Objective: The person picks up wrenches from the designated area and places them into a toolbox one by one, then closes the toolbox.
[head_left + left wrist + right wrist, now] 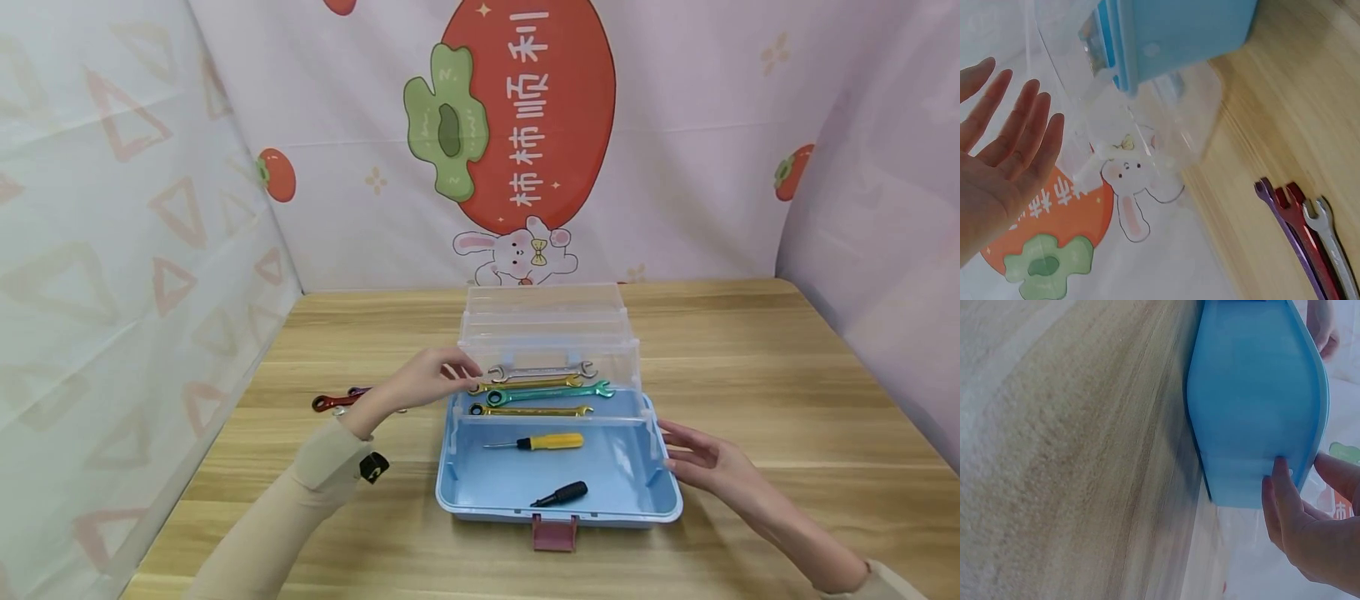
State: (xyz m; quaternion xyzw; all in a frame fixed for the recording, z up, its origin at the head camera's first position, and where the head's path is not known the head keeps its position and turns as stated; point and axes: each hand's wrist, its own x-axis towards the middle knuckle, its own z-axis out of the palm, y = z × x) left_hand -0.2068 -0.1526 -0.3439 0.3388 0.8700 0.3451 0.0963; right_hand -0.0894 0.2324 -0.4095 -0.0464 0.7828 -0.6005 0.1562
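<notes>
A light blue toolbox with a clear lid folded back sits on the table. Across its raised clear tray lie several wrenches, among them a green wrench, a gold wrench and a silver wrench. Inside the base are a yellow-handled screwdriver and a short black screwdriver. My left hand hovers at the tray's left end, its fingers loosely extended and holding nothing in the left wrist view. My right hand holds the box's right end, fingertips on the outer wall and thumb at the rim.
Left of the box, on the wooden table, lie a red wrench, a purple wrench and another silver wrench. A pink latch hangs at the box front. Printed cloth walls stand behind and at both sides.
</notes>
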